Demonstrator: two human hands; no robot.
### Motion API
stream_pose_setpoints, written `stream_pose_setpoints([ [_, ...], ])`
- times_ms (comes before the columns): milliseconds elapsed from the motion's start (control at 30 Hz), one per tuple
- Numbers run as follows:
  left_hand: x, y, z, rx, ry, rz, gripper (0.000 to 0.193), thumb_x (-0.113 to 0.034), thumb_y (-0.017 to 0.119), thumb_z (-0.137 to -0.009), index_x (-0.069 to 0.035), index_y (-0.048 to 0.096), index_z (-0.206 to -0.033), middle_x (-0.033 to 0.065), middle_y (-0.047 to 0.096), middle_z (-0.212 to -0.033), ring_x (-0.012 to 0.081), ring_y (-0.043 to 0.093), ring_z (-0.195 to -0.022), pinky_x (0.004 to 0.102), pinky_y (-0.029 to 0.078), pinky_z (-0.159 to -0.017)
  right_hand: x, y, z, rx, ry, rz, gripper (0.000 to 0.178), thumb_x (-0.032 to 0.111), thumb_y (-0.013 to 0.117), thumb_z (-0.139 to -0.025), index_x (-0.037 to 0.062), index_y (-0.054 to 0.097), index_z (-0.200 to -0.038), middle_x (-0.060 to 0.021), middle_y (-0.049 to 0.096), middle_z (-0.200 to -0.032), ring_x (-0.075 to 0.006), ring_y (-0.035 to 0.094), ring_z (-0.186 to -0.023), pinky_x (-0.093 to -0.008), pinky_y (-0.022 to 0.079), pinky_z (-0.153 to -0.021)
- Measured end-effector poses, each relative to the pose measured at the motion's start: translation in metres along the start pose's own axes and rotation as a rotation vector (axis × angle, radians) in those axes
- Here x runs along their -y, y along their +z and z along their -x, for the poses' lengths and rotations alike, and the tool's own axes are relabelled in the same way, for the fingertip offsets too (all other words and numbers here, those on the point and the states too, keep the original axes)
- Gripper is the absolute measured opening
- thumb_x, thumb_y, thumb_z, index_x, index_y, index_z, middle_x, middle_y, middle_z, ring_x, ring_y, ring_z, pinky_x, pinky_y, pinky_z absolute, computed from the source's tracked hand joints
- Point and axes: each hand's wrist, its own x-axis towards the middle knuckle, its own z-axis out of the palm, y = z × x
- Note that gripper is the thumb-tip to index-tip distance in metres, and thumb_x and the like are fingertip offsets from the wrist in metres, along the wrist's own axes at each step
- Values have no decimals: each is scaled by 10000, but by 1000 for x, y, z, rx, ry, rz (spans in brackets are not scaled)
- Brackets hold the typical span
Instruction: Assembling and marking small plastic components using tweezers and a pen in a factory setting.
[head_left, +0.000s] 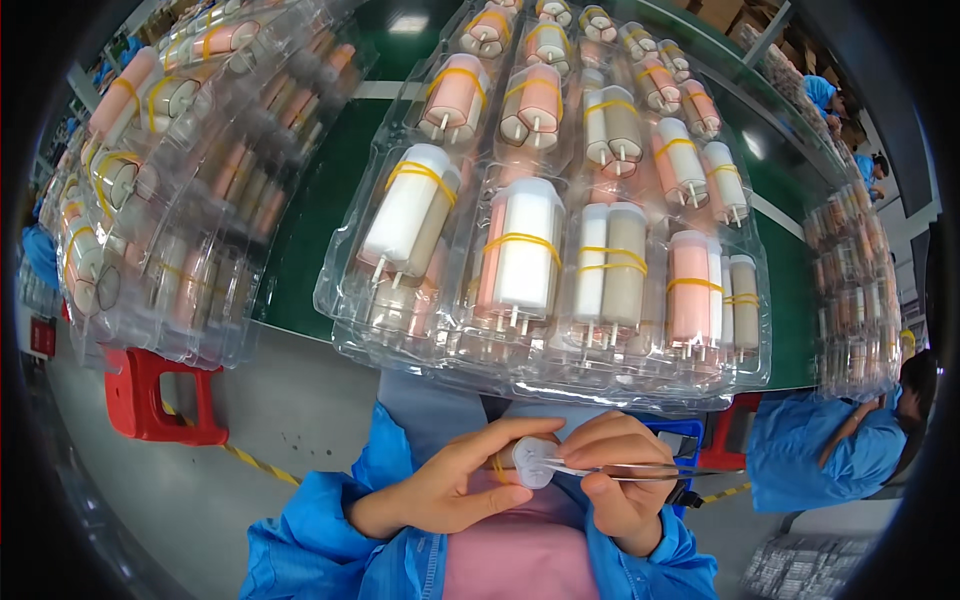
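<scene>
Low in front of my body, my left hand (455, 480) is closed around a small bundle of cylinders (533, 462) with a yellow rubber band about it. Its pale, lobed end faces right. My right hand (622, 470) is closed on metal tweezers (650, 471), which lie across the fingers and stick out to the right. Between the right fingertips and the bundle's end shows a thin white piece; whether the fingers or the tweezers grip it is too small to tell. Beyond my hands, a clear plastic tray (450, 350) carries rows of banded pink, white and grey cylinders (527, 245) with thin white stems.
The tray tops a stack on a green table (300, 285). More loaded trays (170, 240) are piled at left, others (855, 290) at far right. Red stools (165, 395) stand on the floor. A person in blue (830, 450) sits at right, with a blue crate (680, 440) nearer me.
</scene>
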Motion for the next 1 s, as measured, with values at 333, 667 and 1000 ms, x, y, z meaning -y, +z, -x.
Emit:
stream_pose_setpoints([
  [333, 13, -4, -3, 26, 94, 33, 464, -114, 678, -832, 15, 459, -1220, 88, 511, -1093, 169, 513, -1007, 287, 400, -882, 1, 3, -4, 18, 53, 2, 149, 81, 701, -763, -18, 658, -866, -140, 662, -826, -226, 629, -693, -296, 492, -613],
  [667, 12, -5, -2, 16, 80, 68, 459, -116, 695, -810, 33, 507, -1200, 118, 552, -1105, 199, 530, -1009, 303, 407, -878, 1, 3, -3, 27, 72, 17, 123, 76, 697, -765, -11, 661, -844, -127, 660, -811, -217, 624, -681, -294, 485, -598],
  [1000, 10, -5, 0, 27, 65, 61, 465, -115, 692, -810, 40, 502, -1205, 126, 549, -1109, 208, 529, -1013, 306, 404, -879, 3, 3, -3, 28, 60, 34, 120, 55, 678, -779, -15, 650, -872, -146, 653, -813, -203, 625, -678, -277, 483, -586],
])
